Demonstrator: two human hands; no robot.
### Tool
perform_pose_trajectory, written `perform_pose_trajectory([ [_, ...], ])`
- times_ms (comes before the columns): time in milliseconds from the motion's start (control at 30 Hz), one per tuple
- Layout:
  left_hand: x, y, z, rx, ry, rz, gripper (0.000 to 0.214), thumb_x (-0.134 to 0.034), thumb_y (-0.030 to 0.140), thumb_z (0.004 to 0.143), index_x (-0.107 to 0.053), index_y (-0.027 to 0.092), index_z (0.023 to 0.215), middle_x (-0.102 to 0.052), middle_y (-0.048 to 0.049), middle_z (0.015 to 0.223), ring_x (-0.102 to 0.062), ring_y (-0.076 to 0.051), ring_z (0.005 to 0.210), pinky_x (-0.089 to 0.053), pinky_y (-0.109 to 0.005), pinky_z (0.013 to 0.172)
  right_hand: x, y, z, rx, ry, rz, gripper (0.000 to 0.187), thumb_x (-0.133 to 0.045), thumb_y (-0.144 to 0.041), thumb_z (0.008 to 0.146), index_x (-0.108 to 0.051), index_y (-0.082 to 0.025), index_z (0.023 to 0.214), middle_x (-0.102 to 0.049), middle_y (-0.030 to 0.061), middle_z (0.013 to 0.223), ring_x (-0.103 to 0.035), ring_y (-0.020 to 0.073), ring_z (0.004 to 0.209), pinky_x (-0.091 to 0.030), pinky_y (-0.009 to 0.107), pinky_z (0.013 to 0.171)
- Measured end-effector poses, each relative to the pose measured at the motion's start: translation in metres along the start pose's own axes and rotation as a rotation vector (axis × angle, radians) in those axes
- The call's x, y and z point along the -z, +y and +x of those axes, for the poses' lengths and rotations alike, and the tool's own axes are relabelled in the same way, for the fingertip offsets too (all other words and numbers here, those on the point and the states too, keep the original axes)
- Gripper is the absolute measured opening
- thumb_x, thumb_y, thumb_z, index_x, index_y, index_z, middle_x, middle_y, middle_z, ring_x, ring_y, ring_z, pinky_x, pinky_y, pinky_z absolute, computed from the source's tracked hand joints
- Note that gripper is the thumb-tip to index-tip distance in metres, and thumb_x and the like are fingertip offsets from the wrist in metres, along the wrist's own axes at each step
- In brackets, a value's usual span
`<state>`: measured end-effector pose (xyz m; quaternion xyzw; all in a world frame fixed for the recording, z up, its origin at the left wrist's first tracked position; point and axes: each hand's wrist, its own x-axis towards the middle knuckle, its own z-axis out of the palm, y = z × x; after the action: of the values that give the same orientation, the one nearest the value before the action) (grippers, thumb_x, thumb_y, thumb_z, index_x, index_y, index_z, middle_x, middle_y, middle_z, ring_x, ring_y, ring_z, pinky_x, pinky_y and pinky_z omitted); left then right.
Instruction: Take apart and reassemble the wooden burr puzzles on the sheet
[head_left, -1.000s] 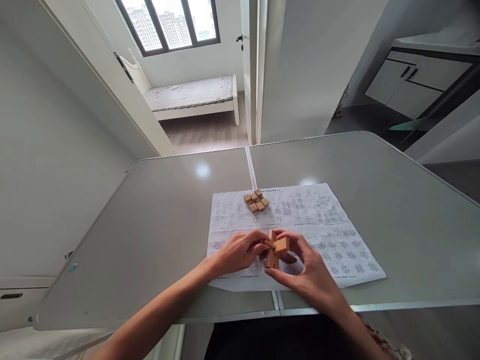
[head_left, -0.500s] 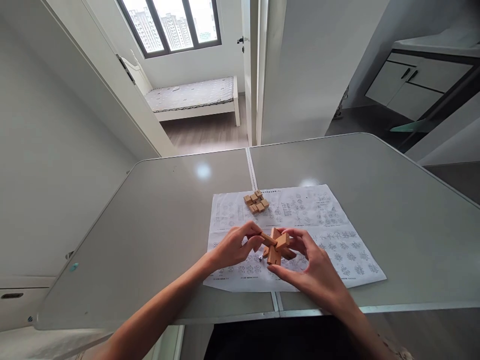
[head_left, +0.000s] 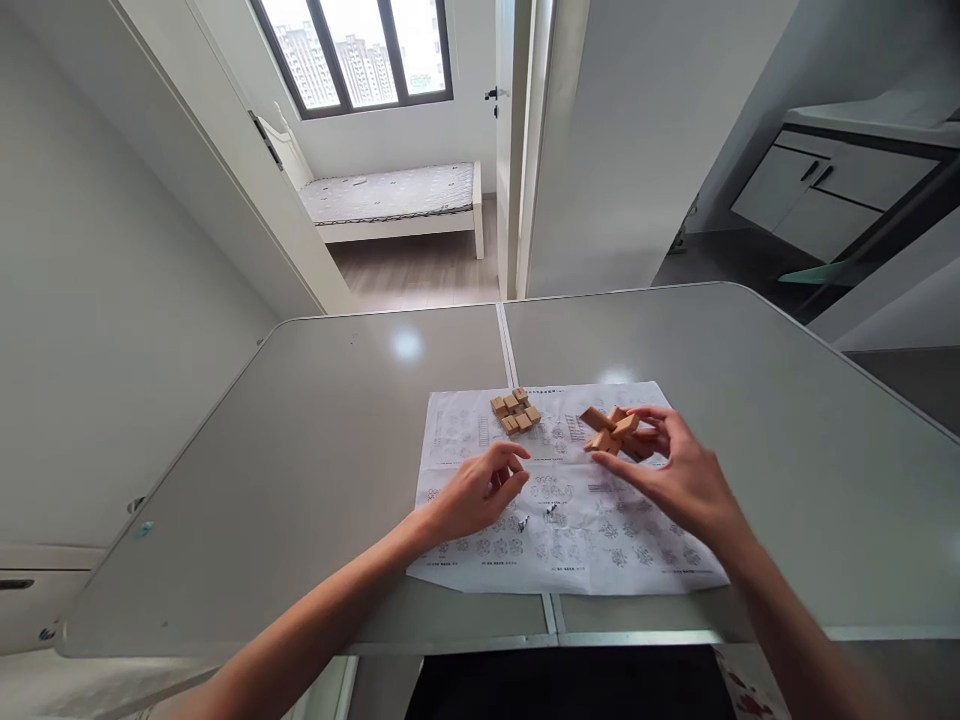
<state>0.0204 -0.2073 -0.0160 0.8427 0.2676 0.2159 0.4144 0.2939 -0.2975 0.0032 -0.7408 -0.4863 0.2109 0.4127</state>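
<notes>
The wooden puzzle [head_left: 613,432] is a chunky cross of interlocked orange-brown bars, their square ends jutting out in several directions, one bar sloping up towards the left. It is over the upper right part of a printed sheet [head_left: 577,578], and whether it touches the paper is hard to tell. The right hand [head_left: 679,470] pinches it from the right, thumb below at the near side and fingers over the far side, which hide part of the bars. The left hand [head_left: 476,492] is near the middle of the sheet, well apart from the puzzle, its fingers loosely curled and the thumb and forefinger spread a little. Just beyond it, a block cluster [head_left: 515,411] of paler wood lies on the paper. The creased sheet carries rows of small drawings, partly covered by both hands, and lies across the pale strip that divides the grey tabletop [head_left: 300,480]. Further back on the right is a white cabinet [head_left: 817,185], its doors closed over its contents; a bed [head_left: 397,190] stands below a window [head_left: 360,55] beyond the doorway
</notes>
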Motion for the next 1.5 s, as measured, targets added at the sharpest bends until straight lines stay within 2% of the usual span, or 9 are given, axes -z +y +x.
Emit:
perform_pose_trajectory([
  [100, 0.0, 0.001, 0.0, 0.004, 0.0, 0.013, 0.021, -0.047, 0.03, 0.104, -0.052, 0.021, 0.122, -0.06, 0.0029, 0.081, -0.05, -0.011, 0.063, -0.045, -0.023, 0.062, 0.007, 0.016, 0.026, -0.045, 0.082, -0.071, 0.08, -0.087, -0.072, 0.062, -0.06, -0.024, 0.12, -0.08, 0.0137, 0.103, -0.076, 0.0397, 0.102, -0.06, 0.054, 0.088],
  [267, 0.001, 0.002, -0.001, 0.03, -0.01, 0.059, 0.019, -0.048, 0.03, 0.104, -0.057, 0.021, 0.117, -0.058, 0.004, 0.076, -0.048, -0.01, 0.06, -0.044, -0.022, 0.061, 0.009, 0.032, 0.053, -0.117, 0.135, -0.03, 0.086, -0.089, -0.072, 0.057, -0.059, -0.022, 0.121, -0.078, 0.0158, 0.114, -0.075, 0.039, 0.107, -0.06, 0.052, 0.091],
  [700, 0.002, 0.005, -0.001, 0.016, -0.032, 0.139, 0.02, -0.047, 0.03, 0.105, -0.062, 0.02, 0.113, -0.062, 0.003, 0.071, -0.054, -0.012, 0.061, -0.046, -0.024, 0.062, 0.0, 0.058, 0.073, -0.084, 0.175, 0.112, 0.093, -0.09, -0.067, 0.062, -0.053, -0.021, 0.134, -0.068, 0.0163, 0.135, -0.073, 0.0344, 0.112, -0.061, 0.048, 0.096],
  [1000, 0.002, 0.004, -0.001, 0.013, -0.033, 0.151, 0.017, -0.048, 0.027, 0.104, -0.063, 0.021, 0.11, -0.061, 0.0034, 0.072, -0.054, -0.012, 0.062, -0.045, -0.024, 0.063, -0.007, 0.064, 0.072, 0.082, 0.229, 0.003, 0.093, -0.083, -0.069, 0.072, -0.048, -0.022, 0.145, -0.057, 0.0168, 0.141, -0.059, 0.0382, 0.127, -0.05, 0.057, 0.106],
  [1100, 0.001, 0.002, -0.002, 0.004, -0.016, 0.13, 0.017, -0.048, 0.027, 0.104, -0.064, 0.022, 0.109, -0.063, 0.0027, 0.075, -0.055, -0.011, 0.063, -0.046, -0.024, 0.065, -0.007, 0.05, 0.069, 0.259, 0.333, -0.106, 0.085, -0.08, -0.06, 0.078, -0.047, -0.022, 0.146, -0.047, 0.0186, 0.151, -0.044, 0.0417, 0.141, -0.043, 0.062, 0.112],
  [1167, 0.001, 0.001, -0.002, -0.01, 0.006, 0.113, 0.017, -0.048, 0.026, 0.104, -0.064, 0.021, 0.108, -0.064, 0.002, 0.076, -0.055, -0.011, 0.064, -0.047, -0.024, 0.066, -0.008, 0.034, 0.065, 0.407, 0.389, -0.133, 0.071, -0.075, -0.049, 0.086, -0.047, -0.023, 0.146, -0.04, 0.0182, 0.158, -0.038, 0.0406, 0.145, -0.045, 0.061, 0.111],
  [1300, 0.004, 0.0, 0.0, -0.045, 0.072, 0.131, 0.016, -0.049, 0.024, 0.103, -0.064, 0.02, 0.106, -0.066, 0.0004, 0.079, -0.055, -0.012, 0.064, -0.048, -0.024, 0.064, -0.023, 0.002, 0.06, 0.607, 0.279, -0.104, 0.052, -0.067, -0.038, 0.094, -0.05, -0.028, 0.142, -0.046, 0.016, 0.153, -0.047, 0.0377, 0.139, -0.056, 0.055, 0.098],
  [1400, 0.008, -0.004, 0.003, -0.109, 0.16, 0.207, 0.014, -0.048, 0.022, 0.103, -0.063, 0.021, 0.104, -0.069, -0.0028, 0.089, -0.061, -0.015, 0.075, -0.053, -0.029, 0.074, -0.046, -0.011, 0.061, 0.715, 0.075, -0.122, 0.054, -0.064, -0.036, 0.097, -0.045, -0.029, 0.148, -0.049, 0.0143, 0.153, -0.046, 0.0366, 0.143, -0.044, 0.06, 0.114],
  [1500, 0.012, -0.009, 0.006, -0.154, 0.232, 0.302, 0.012, -0.051, 0.019, 0.102, -0.061, 0.023, 0.107, -0.068, -0.0055, 0.101, -0.064, -0.02, 0.096, -0.055, -0.036, 0.089, -0.071, -0.015, 0.064, 0.741, -0.163, -0.125, 0.067, -0.066, -0.042, 0.097, -0.036, -0.031, 0.156, -0.04, 0.0139, 0.161, -0.04, 0.0364, 0.149, -0.043, 0.059, 0.118],
])
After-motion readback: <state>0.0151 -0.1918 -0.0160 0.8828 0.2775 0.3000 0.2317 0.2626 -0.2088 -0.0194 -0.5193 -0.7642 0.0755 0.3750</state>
